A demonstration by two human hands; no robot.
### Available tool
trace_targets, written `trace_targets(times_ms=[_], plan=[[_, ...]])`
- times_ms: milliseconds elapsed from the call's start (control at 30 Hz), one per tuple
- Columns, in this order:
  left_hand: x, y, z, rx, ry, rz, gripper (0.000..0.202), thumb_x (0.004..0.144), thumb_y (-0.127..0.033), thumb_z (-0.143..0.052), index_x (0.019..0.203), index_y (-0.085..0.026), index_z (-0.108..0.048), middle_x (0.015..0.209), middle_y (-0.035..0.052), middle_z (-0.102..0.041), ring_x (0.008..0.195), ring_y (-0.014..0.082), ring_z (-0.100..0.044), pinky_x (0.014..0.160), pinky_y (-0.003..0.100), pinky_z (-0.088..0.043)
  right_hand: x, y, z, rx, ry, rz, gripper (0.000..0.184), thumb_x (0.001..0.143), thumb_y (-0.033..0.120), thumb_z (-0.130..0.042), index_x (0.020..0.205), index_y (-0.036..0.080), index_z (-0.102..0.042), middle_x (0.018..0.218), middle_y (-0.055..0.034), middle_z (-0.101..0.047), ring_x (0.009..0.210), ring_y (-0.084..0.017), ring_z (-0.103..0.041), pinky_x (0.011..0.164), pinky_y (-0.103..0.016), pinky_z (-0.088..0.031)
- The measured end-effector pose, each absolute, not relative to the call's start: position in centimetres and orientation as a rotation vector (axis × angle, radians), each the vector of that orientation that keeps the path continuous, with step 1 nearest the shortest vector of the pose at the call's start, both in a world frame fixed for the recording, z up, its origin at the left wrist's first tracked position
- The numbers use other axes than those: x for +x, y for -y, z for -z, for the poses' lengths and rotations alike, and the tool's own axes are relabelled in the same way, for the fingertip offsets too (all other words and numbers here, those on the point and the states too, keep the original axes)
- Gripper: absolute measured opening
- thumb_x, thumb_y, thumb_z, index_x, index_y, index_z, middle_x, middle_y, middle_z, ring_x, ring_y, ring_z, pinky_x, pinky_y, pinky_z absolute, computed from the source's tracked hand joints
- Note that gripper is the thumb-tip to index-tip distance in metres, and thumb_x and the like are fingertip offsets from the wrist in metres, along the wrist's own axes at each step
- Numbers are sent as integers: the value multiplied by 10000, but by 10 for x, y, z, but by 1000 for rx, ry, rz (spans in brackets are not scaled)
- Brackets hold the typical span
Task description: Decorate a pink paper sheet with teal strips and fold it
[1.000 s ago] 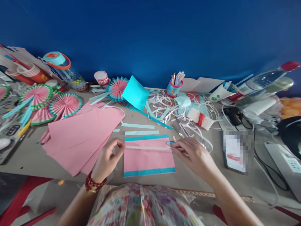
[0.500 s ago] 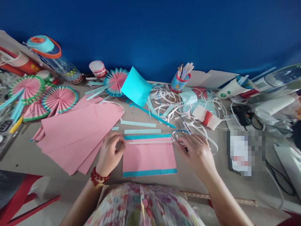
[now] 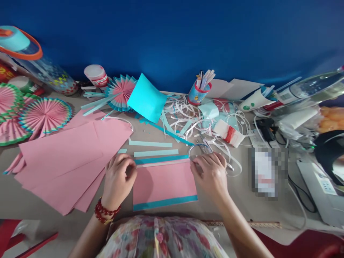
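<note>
A narrow white strip, which looks like tape, runs between my two hands. My left hand pinches its left end, thumb and fingertips together. At the other end my right hand is closed in a pinch. The strip lies along the lower edge of a teal band near the top of a pink paper sheet. A second teal band edges the sheet's bottom. Two pale blue strips lie just beyond it. A ring-shaped handle, apparently of scissors, shows beyond my right fingers.
Larger pink sheets overlap at the left, beside pleated paper fans. Behind are a teal paper square, tangled white strips and a pen cup. A phone-like blurred item lies at the right.
The white strip has come up from the pink area to the teal band's edge. Both hands have shifted slightly with it. My view has turned a little to the right.
</note>
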State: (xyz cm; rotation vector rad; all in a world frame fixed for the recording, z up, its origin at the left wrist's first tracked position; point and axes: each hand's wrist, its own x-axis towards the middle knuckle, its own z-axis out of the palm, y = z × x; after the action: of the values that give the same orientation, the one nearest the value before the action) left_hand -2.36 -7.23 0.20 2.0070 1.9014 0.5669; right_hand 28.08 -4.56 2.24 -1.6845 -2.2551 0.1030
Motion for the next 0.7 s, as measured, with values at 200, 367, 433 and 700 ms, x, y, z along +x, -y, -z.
trace_targets(times_ms=[200, 367, 433, 700], plan=[[-26, 71, -1, 1995, -1891, -568, 66, 825, -165, -544, 786, -216, -560, 977, 36, -613, 953, 232, -568, 832, 356, -397, 282, 42, -27, -1669, 2274, -78, 137, 907, 231, -538, 807, 233, -632, 761, -16, -665, 787, -197, -585, 1033, -458, -305], [-25, 72, -2, 1976, -1863, -636, 76, 819, -149, -536, 789, -215, -561, 957, 39, -617, 952, 235, -572, 837, 359, -406, 297, 32, -32, -1482, 2434, -145, 122, 939, 252, -525, 933, 232, -645, 823, -14, -710, 763, -179, -625, 1017, -404, -356], [-26, 72, -1, 1952, -1858, -659, 72, 818, -154, -533, 794, -215, -563, 963, 39, -624, 967, 236, -575, 863, 368, -406, 304, 27, -37, -1409, 2499, -180, 136, 951, 278, -519, 955, 233, -646, 843, -18, -717, 770, -179, -635, 993, -390, -375], [-27, 73, -7, 1909, -1788, -682, 96, 849, -186, -494, 786, -213, -561, 965, 37, -626, 964, 227, -581, 885, 380, -400, 320, 17, -58, -1331, 2625, -375, 216, 977, 295, -448, 966, 229, -654, 875, -46, -714, 836, -196, -648, 898, -385, -438]])
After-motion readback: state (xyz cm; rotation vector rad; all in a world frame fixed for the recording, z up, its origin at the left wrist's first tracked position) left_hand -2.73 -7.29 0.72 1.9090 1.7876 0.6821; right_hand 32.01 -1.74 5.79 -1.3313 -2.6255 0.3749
